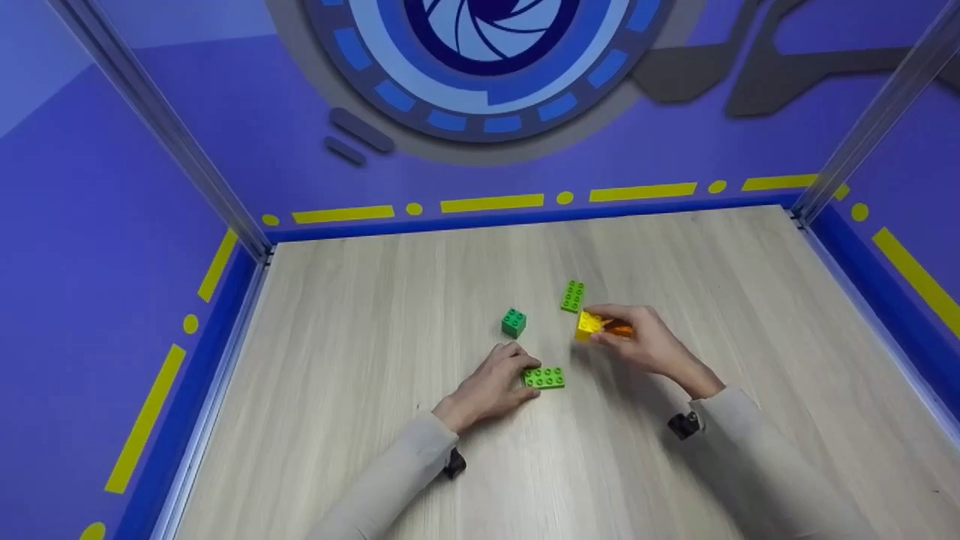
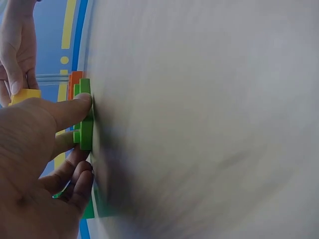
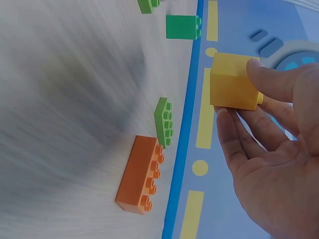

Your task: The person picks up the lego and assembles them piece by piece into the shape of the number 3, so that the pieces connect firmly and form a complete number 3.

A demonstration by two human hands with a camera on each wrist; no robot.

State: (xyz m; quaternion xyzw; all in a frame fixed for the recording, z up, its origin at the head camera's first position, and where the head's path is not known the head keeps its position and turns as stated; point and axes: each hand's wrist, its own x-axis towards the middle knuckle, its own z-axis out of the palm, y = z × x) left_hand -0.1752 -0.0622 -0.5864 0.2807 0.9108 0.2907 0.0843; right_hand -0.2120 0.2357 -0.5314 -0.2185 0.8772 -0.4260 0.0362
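Observation:
My left hand (image 1: 491, 382) is at the table's middle, its thumb and fingers pinching the left end of a flat lime-green building brick (image 1: 547, 378). In the left wrist view the thumb lies against the side of that lime-green brick (image 2: 86, 129). My right hand (image 1: 641, 337) holds a yellow building brick (image 1: 587, 325) between thumb and fingers. The right wrist view shows the yellow brick (image 3: 232, 82) raised off the table, studs toward the palm. Under the right hand lies a long orange brick (image 1: 619, 328), partly hidden in the head view.
A second flat lime-green brick (image 1: 573, 296) lies beyond the right hand. A small dark-green brick (image 1: 514, 322) stands just past the left hand's fingers. Blue printed walls (image 1: 480, 176) close in the wooden table (image 1: 360, 315) at the back and both sides.

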